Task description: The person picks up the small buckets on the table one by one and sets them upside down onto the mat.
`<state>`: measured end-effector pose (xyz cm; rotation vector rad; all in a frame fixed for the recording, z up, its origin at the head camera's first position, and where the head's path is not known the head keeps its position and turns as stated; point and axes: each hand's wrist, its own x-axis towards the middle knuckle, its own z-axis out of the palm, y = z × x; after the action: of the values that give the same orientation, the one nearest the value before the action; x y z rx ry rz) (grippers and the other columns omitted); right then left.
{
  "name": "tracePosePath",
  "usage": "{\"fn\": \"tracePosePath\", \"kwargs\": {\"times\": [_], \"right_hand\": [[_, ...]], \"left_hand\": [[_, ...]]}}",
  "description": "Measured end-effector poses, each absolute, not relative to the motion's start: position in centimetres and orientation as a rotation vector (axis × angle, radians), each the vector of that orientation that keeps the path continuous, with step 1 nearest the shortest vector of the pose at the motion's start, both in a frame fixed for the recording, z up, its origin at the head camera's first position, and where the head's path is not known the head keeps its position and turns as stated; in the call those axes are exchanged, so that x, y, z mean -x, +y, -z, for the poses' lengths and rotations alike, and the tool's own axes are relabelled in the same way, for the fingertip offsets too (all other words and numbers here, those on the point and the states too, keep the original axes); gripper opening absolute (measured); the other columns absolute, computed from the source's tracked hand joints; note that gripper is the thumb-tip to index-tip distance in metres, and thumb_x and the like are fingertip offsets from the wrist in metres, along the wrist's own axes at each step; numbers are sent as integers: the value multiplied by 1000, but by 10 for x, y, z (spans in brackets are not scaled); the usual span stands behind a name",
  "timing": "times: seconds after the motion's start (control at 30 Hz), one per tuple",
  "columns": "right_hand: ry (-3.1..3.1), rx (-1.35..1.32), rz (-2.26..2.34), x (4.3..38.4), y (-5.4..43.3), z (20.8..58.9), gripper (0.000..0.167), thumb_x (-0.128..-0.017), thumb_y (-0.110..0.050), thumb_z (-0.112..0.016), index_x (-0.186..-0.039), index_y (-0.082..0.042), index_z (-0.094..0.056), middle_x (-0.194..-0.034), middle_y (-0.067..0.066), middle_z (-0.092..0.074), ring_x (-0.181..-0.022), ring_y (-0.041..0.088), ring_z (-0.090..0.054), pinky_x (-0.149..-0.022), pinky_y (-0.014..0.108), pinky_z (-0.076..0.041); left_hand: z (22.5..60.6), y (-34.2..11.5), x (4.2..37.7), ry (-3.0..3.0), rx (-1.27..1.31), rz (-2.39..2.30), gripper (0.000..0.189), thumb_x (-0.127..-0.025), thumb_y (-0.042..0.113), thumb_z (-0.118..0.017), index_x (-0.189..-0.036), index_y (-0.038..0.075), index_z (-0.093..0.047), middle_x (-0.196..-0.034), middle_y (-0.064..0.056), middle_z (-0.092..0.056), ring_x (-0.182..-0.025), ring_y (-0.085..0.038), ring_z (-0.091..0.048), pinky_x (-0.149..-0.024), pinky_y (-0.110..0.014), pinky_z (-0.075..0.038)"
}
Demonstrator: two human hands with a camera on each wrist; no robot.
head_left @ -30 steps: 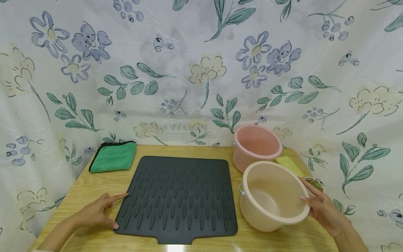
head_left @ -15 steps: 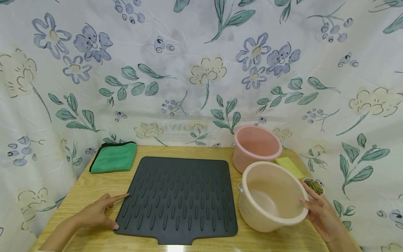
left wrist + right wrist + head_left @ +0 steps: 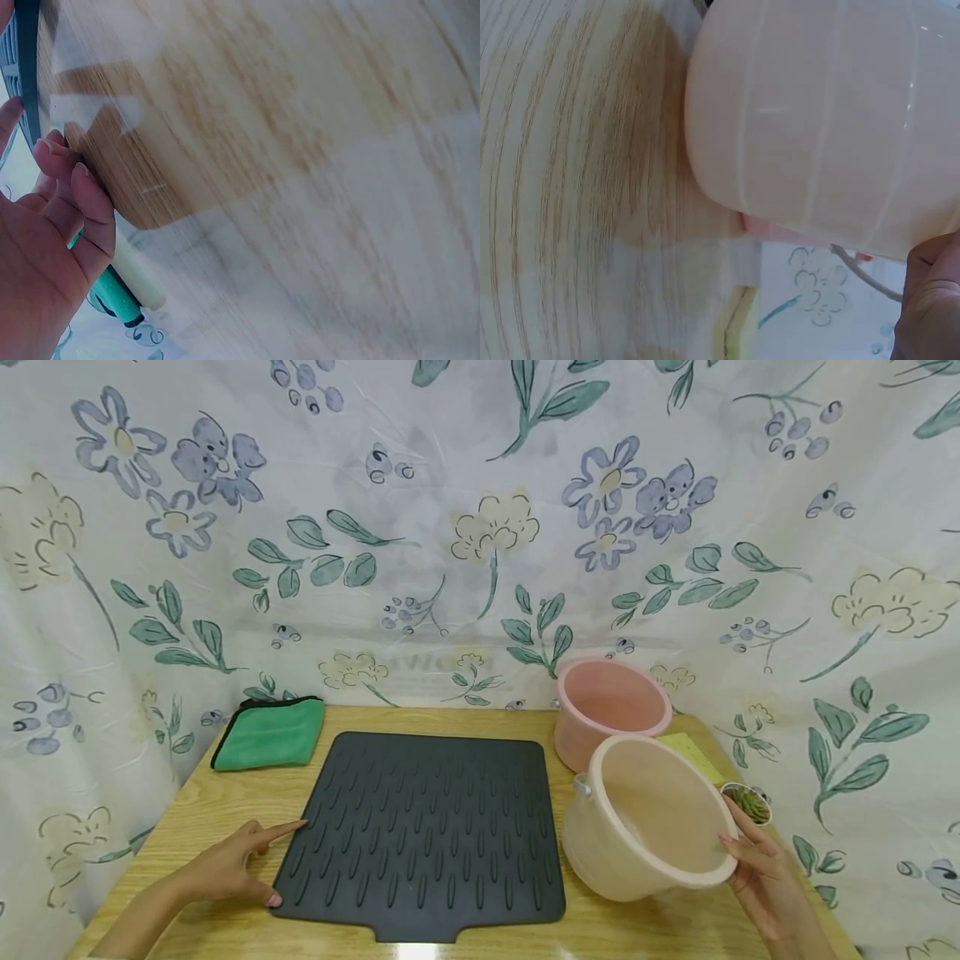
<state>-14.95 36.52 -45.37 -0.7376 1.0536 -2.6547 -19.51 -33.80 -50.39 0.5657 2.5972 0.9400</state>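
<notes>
My right hand [image 3: 765,877] grips the right rim of a cream bucket [image 3: 600,852], thumb over the edge and fingers outside. The bucket tips toward that hand, its left side raised, and its inside shows nothing in it. In the right wrist view, the bucket's ribbed wall [image 3: 810,112] leans over the wood. To the left, my left hand [image 3: 225,868] lies at a dark grey ridged drying mat [image 3: 427,843]. Its straight index fingertip touches the mat's left edge and the thumb its front left corner. The other fingers bend loosely in the left wrist view.
Behind the cream bucket stands a pink bucket [image 3: 615,697], close to it. A yellow sponge [image 3: 690,756] and a small potted plant [image 3: 747,803] sit at the table's right edge. A folded green cloth [image 3: 270,735] lies back left. A floral curtain [image 3: 480,527] hangs behind the table.
The cream bucket has tipped further to the right, its left rim rising. My right hand has shifted slightly left with its rim. The left hand and the mat have stayed in place.
</notes>
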Motion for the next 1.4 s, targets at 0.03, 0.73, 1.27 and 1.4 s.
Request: {"fn": "tracePosePath", "kwargs": {"times": [0.03,0.73,1.27,1.4], "right_hand": [[1029,744,2664,149,364,454,63,-101,11,-11,-149,-9,-45,-147,8,-52,-125,22,-58,-94,34,-53],[682,798,2697,151,322,472,60,-103,4,-3,-150,-1,-39,-152,10,-46,-132,26,-52,-103,35,-47],[646,738,2752,156,298,487,57,-104,4,-8,-148,-1,-43,-149,11,-50,-129,25,-55,-101,33,-49],[625,749,2762,158,292,491,55,-104,4,-11,-148,0,-43,-148,13,-50,-130,25,-54,-101,33,-49]], "left_hand": [[504,-338,195,2597,-565,-937,101,-69,45,-86,-154,22,-37,-92,-7,-39,-80,-8,-37,-58,-24,-30],[506,-339,194,2610,-550,-919,102,-68,45,-87,-154,21,-38,-94,-6,-41,-81,-7,-39,-58,-24,-31],[503,-337,192,2603,-555,-948,100,-71,45,-86,-154,20,-37,-94,-7,-41,-80,-7,-38,-57,-24,-29],[504,-338,193,2598,-563,-955,99,-71,43,-86,-154,20,-38,-94,-7,-42,-82,-6,-39,-57,-24,-30]]}}
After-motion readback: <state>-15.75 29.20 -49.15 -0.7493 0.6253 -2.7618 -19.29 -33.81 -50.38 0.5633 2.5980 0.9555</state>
